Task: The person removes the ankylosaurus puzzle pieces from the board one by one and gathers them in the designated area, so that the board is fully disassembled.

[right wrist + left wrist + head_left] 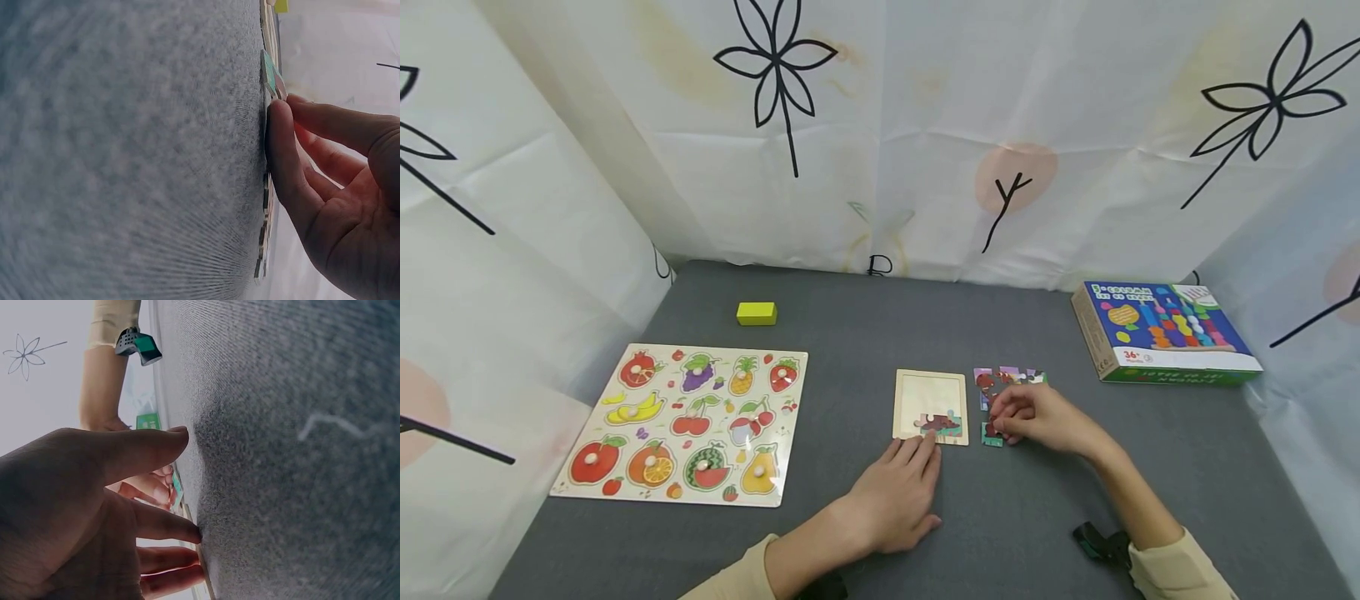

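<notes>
A square wooden puzzle tray (931, 388) lies on the table, with a few joined brown and teal jigsaw pieces (942, 423) in its lower right part. My left hand (898, 492) rests at the tray's near edge, fingers extended and thumb apart. Just right of the tray, my right hand (1037, 419) pinches a teal and brown jigsaw piece (270, 78) between thumb and forefinger. In the head view that piece shows below the fingertips, tilted in the right wrist view. Other loose pieces (1009, 374) lie beyond the right hand, which partly hides them.
To the left lies a fruit knob puzzle board (715, 425). A yellow block (756, 313) sits behind it. A blue and green game box (1172, 333) stands at the back right. White printed cloth (925, 100) walls the grey table (850, 333) in.
</notes>
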### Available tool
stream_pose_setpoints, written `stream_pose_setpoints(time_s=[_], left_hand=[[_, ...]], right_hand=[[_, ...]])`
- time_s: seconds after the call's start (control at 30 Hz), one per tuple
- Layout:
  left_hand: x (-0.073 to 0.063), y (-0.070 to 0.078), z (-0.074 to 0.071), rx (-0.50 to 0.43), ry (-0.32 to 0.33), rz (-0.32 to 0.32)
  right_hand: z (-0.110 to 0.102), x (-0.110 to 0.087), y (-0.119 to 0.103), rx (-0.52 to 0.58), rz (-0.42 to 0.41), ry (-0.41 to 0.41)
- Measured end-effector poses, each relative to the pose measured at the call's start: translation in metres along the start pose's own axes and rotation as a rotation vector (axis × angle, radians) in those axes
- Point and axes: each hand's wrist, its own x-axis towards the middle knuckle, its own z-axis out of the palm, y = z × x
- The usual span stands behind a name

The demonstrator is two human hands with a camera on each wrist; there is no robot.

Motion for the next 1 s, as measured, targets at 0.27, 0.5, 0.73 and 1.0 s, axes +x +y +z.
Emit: stream_pose_setpoints(time_s=[0.27,0.5,0.73,1.0], left_hand=[[0.000,-0.001,0.000,0.006,0.010,0.009],[0.000,-0.001,0.001,0.001,0.007,0.012],[0.000,0.000,0.003,0.003,0.010,0.010],[0.001,-0.001,0.003,0.007,0.020,0.016]], right_hand=[[-0.002,0.001,0.000,-0.034,0.017,0.001],[-0.008,-0.003,-0.004,-0.062,0.013,0.012],[-0.006,-0.002,-0.008,-0.027,-0.001,0.004],[0.002,0.005,-0.010,-0.005,-0.033,0.004]])
